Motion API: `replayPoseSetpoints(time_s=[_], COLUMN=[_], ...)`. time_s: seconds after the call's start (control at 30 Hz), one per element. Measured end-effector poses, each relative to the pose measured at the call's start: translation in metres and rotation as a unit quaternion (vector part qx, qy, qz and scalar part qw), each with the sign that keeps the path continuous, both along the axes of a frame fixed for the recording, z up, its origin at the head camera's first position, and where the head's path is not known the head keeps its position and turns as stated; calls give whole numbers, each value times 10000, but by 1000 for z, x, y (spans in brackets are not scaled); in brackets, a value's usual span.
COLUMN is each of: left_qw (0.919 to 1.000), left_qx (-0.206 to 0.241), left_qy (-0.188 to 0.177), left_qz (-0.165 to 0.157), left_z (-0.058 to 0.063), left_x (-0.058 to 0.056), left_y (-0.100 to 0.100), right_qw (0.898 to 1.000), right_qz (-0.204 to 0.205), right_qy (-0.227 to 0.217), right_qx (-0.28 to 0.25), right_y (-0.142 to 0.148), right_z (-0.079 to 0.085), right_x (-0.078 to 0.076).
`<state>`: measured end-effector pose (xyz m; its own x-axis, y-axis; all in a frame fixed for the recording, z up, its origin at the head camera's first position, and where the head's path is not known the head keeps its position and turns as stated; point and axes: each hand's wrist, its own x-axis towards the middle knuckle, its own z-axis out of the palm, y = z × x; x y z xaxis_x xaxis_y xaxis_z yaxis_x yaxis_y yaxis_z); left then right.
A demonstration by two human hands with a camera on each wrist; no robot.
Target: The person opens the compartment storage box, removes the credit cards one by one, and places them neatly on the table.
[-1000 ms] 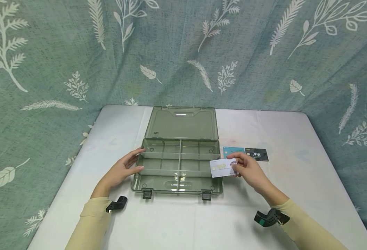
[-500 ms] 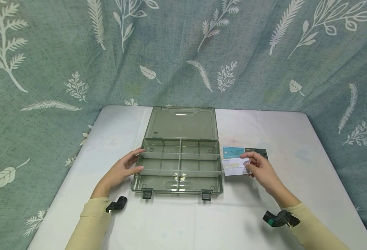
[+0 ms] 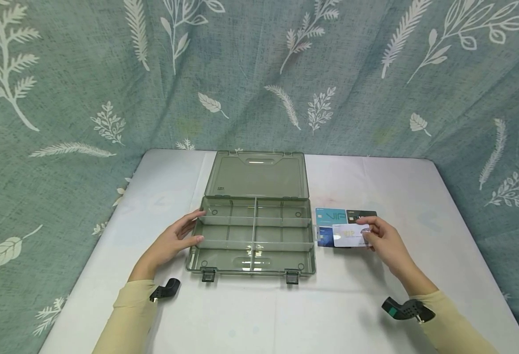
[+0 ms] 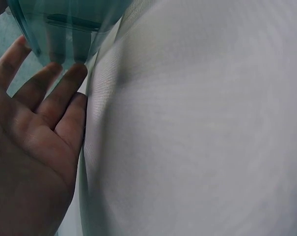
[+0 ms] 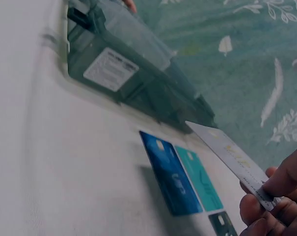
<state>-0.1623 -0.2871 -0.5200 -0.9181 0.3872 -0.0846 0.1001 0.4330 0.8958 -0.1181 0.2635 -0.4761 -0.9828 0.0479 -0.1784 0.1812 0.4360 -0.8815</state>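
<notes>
My right hand pinches a white VIP card by its right end, thumb on top. In the right wrist view the white card is held above the table, tilted. Below and beside it lie a teal card, a dark blue card and a black card, partly covered in the head view. A translucent green compartment box stands with its lid laid back. My left hand rests its fingertips against the box's left side, fingers spread rather than gripping.
The box has several compartments split by clear dividers, and two front latches hang down. A white cloth covers the table. Behind it hangs a green leaf-patterned curtain.
My right hand has carried the white card rightward, from the box's right edge to over the cards on the table. The dark blue card has come into view. My left hand has stayed put.
</notes>
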Motion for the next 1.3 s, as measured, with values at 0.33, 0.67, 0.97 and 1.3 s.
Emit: replayPoseSetpoints(time_s=[0.33, 0.67, 0.97, 1.3], left_qw=[10000, 10000, 10000, 10000], left_qx=[32, -8, 12, 16], left_qy=[5, 20, 14, 2], left_qz=[-1, 15, 7, 23], left_z=[0, 1, 3, 3], left_x=[0, 0, 1, 2], left_y=[0, 1, 2, 1], right_qw=[9992, 9963, 9741, 9616], right_qz=[-346, -288, 45, 108], right_qy=[-190, -121, 370, 710], right_qx=[70, 795, 2230, 2648], right_y=[23, 40, 41, 35], right_z=[-13, -29, -35, -38], right_x=[-4, -6, -4, -1])
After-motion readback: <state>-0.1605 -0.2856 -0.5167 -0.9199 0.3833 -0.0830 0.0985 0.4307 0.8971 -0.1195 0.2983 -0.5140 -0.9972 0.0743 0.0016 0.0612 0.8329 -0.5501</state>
